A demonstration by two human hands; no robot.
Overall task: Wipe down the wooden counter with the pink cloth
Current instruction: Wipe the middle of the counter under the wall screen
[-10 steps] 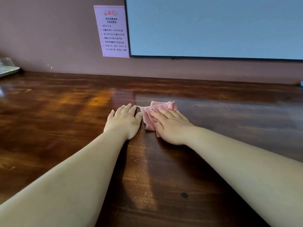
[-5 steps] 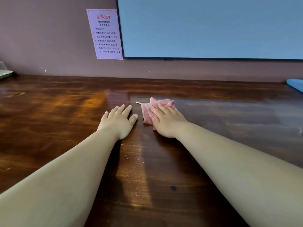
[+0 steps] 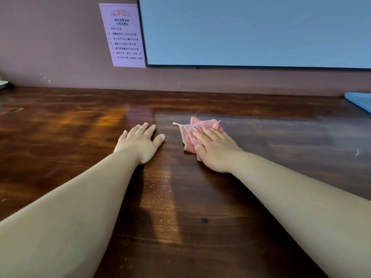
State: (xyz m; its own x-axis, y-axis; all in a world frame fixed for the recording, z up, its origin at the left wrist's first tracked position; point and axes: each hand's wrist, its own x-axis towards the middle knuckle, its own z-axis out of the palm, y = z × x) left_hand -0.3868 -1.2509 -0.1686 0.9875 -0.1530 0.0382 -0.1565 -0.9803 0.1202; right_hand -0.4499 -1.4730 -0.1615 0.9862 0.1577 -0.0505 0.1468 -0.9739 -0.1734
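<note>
Pink cloth [image 3: 190, 135] lies bunched on the wooden desk [image 3: 80, 137], roughly mid-desk, slightly right of centre, well short of the back wall. Right hand [image 3: 214, 151] rests flat on top of the cloth's near-right part, fingers [image 3: 202, 135] straight and pressing down, not curled round it; cloth's far edge and left corner stick out beyond the fingertips. Left hand [image 3: 140, 143] lies palm-down on bare desk just left of the cloth, not touching it, fingers released and slightly spread, thumb pointing toward the cloth. Both forearms bare, reaching in from the near edge. Fine pale specks show on the desk between the arms, plus one small dark spot [image 3: 204, 220] nearer the camera. On the wall: pink printed notice [image 3: 124, 35] beside a big pale blue panel [image 3: 251, 31] with dark frame. Blue flat object [image 3: 359, 102] at far right edge of the desk; something pale [image 3: 3, 83] at far left edge, cut off, cannot tell what.
</note>
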